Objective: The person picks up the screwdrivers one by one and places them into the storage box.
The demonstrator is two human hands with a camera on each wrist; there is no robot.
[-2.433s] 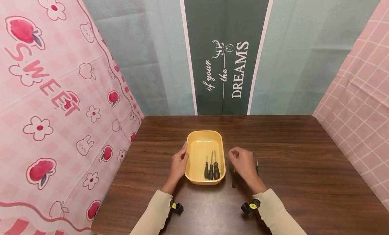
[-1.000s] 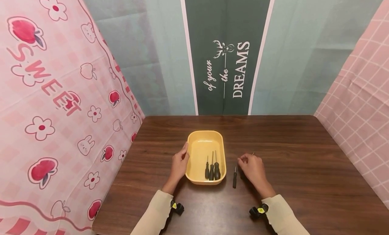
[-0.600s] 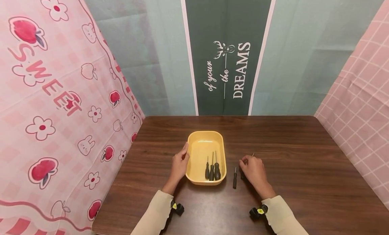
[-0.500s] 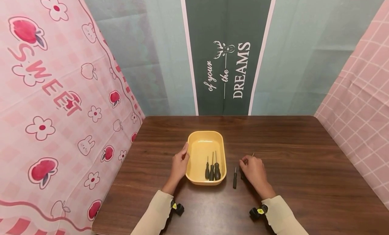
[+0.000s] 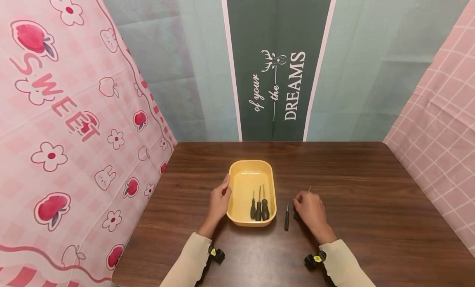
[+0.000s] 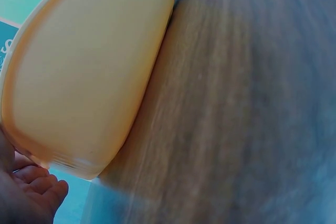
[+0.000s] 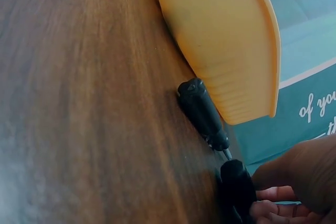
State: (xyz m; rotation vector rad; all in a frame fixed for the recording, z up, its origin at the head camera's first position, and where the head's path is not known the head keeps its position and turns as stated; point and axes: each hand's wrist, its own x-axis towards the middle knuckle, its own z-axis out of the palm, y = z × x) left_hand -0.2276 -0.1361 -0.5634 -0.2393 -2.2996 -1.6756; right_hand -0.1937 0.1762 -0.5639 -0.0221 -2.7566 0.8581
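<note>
A yellow plastic tray [image 5: 245,171] stands on the table, with three black-handled screwdrivers [image 5: 258,210] lying side by side in its near right part. At the tray's left wall, my left hand [image 5: 219,200] grips the rim; its fingers [image 6: 44,184] curl by the far end in the left wrist view. To the right of the tray lies a small black screwdriver [image 5: 287,219]. Just beyond that one, my right hand [image 5: 311,208] pinches another screwdriver [image 7: 239,187] by its black handle, low at the tabletop. In the head view the hand hides most of that screwdriver.
The dark wooden table [image 5: 356,188] reaches back to a green and grey cloth [image 5: 274,126]. Pink printed cloth [image 5: 74,155] hangs on the left, pink checked cloth [image 5: 438,126] on the right. Each wrist wears a black camera [image 5: 219,255].
My right hand has moved from close beside the tray to the right, onto a screwdriver, uncovering the small one on the table. My left hand and the tray have stayed put.
</note>
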